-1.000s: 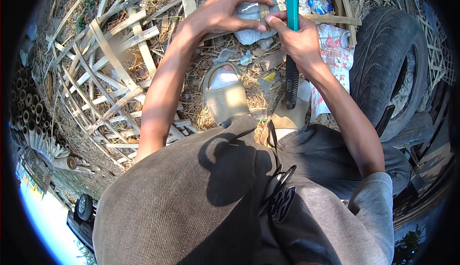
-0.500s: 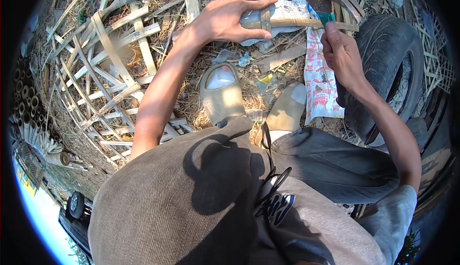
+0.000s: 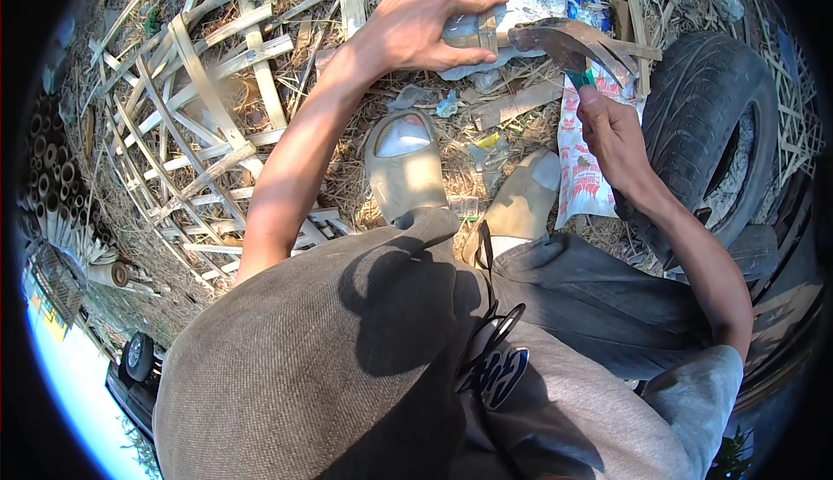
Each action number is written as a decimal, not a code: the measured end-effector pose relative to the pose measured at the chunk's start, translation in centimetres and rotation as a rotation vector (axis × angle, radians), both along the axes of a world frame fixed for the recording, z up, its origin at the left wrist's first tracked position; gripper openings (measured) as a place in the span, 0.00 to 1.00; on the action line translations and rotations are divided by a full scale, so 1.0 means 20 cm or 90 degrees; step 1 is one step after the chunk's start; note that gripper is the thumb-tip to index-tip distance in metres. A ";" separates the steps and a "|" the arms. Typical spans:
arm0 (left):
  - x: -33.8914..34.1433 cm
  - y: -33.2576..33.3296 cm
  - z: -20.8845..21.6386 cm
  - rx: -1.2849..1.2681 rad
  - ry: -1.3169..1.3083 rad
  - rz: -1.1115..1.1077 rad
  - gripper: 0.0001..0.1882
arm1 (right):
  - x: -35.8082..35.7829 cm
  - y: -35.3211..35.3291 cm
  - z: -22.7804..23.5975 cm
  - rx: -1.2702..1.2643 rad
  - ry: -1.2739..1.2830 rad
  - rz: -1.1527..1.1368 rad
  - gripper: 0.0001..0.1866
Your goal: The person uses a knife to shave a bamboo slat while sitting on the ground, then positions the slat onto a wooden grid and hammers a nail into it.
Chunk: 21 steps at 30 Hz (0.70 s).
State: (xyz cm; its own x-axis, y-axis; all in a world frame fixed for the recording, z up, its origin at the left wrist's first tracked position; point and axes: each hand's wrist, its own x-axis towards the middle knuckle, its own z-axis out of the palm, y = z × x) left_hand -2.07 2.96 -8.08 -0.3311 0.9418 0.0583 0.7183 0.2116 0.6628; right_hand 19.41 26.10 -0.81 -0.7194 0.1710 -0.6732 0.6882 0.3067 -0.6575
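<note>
My left hand (image 3: 425,27) lies spread over crossed bamboo strips at the top middle, thumb and fingers stretched apart. An upright bamboo strip (image 3: 484,12) shows between the fingertips and the thumb. My right hand (image 3: 613,137) is wrapped round the handle of a claw hammer (image 3: 568,45). Its rusty brown head points left, close to the crossed strips; whether it touches them I cannot tell. A green band shows just below the head. The far end of a level bamboo strip (image 3: 640,50) sticks out to the right behind the hammer.
A woven bamboo lattice (image 3: 204,98) spreads at the left. A black tyre (image 3: 711,124) stands at the right, beside a red-and-white printed sheet (image 3: 583,172). Clog-covered feet (image 3: 406,168) rest on straw and scraps. Bamboo poles (image 3: 56,176) are stacked at the far left.
The hammer head has come down toward me and now sits lower, near the strips. My right hand has lowered with it. My left hand stays spread at the same spot.
</note>
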 end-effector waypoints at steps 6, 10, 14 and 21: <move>0.00 0.00 -0.01 -0.003 -0.006 -0.008 0.44 | -0.02 0.01 0.00 0.012 0.026 0.044 0.35; 0.01 -0.01 0.00 0.014 -0.012 -0.009 0.44 | -0.01 0.00 -0.01 0.020 0.032 0.040 0.36; 0.01 -0.01 0.00 0.022 -0.016 -0.001 0.44 | -0.01 -0.02 0.01 0.050 0.057 0.075 0.35; 0.04 -0.02 0.02 0.016 0.015 0.002 0.42 | -0.02 -0.02 -0.01 0.021 0.036 0.042 0.34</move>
